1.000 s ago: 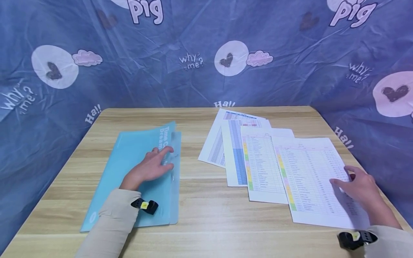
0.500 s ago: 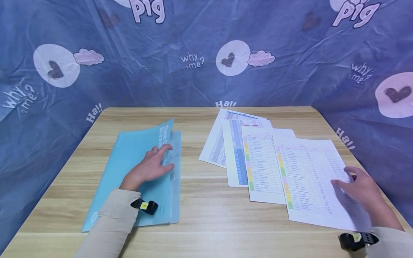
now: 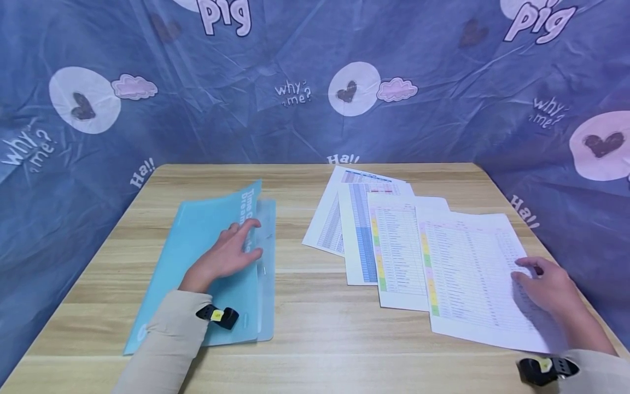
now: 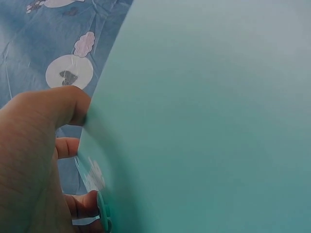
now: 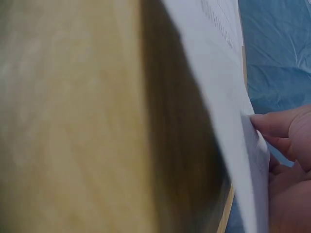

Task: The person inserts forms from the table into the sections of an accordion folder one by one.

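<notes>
A blue plastic folder (image 3: pixel 211 235) lies at the left of the table. My left hand (image 3: pixel 228 251) holds the right edge of its cover (image 4: pixel 194 121), which stands raised off a translucent strip (image 3: pixel 267 273). In the left wrist view, several fingers bend at that edge. On the right side, my right hand (image 3: pixel 546 282) pinches the right edge of a printed sheet (image 3: pixel 472 273) with a colour-marked left column. The right wrist view has this paper (image 5: pixel 228 107) lifted along that edge, with a dark shadow under it.
Several other printed sheets overlap toward the back middle, among them one with a blue column (image 3: pixel 364 241) and another with coloured marks (image 3: pixel 401 251). They lie on a wooden table (image 3: pixel 315 328). A blue patterned cloth (image 3: pixel 275 131) hangs behind and along both sides.
The folder cover's right edge has moved a little left and up in my left hand. The printed sheet has slid slightly left with my right hand, covering more of the neighbouring sheet.
</notes>
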The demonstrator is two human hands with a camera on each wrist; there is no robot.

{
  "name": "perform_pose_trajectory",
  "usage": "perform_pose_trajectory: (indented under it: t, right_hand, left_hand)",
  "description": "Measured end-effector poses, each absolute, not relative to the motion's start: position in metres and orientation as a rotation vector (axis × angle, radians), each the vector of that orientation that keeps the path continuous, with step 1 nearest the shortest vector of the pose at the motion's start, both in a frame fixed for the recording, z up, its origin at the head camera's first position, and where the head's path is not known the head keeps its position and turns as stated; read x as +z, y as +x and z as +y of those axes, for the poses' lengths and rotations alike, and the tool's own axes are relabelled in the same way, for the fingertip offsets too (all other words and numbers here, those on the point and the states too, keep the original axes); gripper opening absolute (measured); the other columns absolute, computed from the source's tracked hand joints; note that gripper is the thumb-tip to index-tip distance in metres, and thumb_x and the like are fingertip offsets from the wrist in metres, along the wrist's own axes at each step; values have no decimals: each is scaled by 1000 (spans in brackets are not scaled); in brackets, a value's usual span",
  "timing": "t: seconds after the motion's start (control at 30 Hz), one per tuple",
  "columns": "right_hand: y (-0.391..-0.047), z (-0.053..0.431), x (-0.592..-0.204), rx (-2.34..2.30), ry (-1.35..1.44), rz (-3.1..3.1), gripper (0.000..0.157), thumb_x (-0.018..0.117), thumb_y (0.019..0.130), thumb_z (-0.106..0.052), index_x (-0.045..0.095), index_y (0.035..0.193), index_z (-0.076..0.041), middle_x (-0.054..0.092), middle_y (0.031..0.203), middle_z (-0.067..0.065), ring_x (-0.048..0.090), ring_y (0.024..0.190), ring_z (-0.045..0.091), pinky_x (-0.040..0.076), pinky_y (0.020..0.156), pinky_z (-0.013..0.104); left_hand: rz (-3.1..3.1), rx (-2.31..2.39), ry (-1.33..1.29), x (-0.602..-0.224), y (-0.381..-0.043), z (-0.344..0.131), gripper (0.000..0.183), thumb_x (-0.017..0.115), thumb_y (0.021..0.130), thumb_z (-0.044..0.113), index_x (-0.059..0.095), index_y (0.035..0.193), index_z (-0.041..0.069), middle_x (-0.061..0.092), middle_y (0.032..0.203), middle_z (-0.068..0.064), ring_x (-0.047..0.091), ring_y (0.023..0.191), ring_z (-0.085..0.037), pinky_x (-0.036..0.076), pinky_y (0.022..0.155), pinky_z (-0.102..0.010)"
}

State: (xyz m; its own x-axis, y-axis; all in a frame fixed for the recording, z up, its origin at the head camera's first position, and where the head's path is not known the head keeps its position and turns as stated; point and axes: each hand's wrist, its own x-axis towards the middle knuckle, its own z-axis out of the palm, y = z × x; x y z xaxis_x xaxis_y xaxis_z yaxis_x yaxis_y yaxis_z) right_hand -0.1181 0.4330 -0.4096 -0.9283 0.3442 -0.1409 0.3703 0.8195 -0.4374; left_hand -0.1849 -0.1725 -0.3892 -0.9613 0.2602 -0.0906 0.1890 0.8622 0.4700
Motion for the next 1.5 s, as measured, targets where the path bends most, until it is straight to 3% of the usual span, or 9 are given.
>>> perform_pose_trajectory:
  t: [0.27, 0.6, 1.17, 1.5]
  right_hand:
    - [-117, 431, -405, -764, 548, 3017, 43, 47, 94, -21, 48, 127, 6, 40, 124, 35, 38, 100, 45, 31, 79, 55]
    - [-116, 426, -397, -788, 618, 3082, 45, 43, 95, -23, 48, 129, 7, 39, 129, 36, 39, 104, 47, 31, 81, 55]
    - [-116, 418, -388, -812, 786, 3130, 45, 42, 95, -22, 49, 132, 2, 43, 131, 30, 46, 105, 42, 29, 67, 29]
    - [-117, 413, -381, -831, 762, 3151, 46, 44, 95, -27, 51, 132, -1, 47, 130, 27, 49, 95, 34, 28, 65, 23]
  left_hand:
    - [2896, 706, 344, -387, -184, -173, 56, 53, 86, 35, 36, 138, 22, 47, 107, -13, 45, 94, -32, 37, 66, -37]
    - [2893, 761, 315, -385, -181, -173, 55, 51, 87, 34, 35, 138, 22, 47, 119, -15, 44, 101, -33, 39, 71, -42]
    - [2867, 866, 360, -374, -178, -175, 54, 51, 89, 30, 32, 139, 19, 40, 136, -16, 42, 113, -34, 40, 84, -53]
    - [2866, 875, 370, -373, -179, -176, 53, 50, 90, 30, 32, 139, 19, 40, 136, -16, 42, 114, -33, 41, 86, -54]
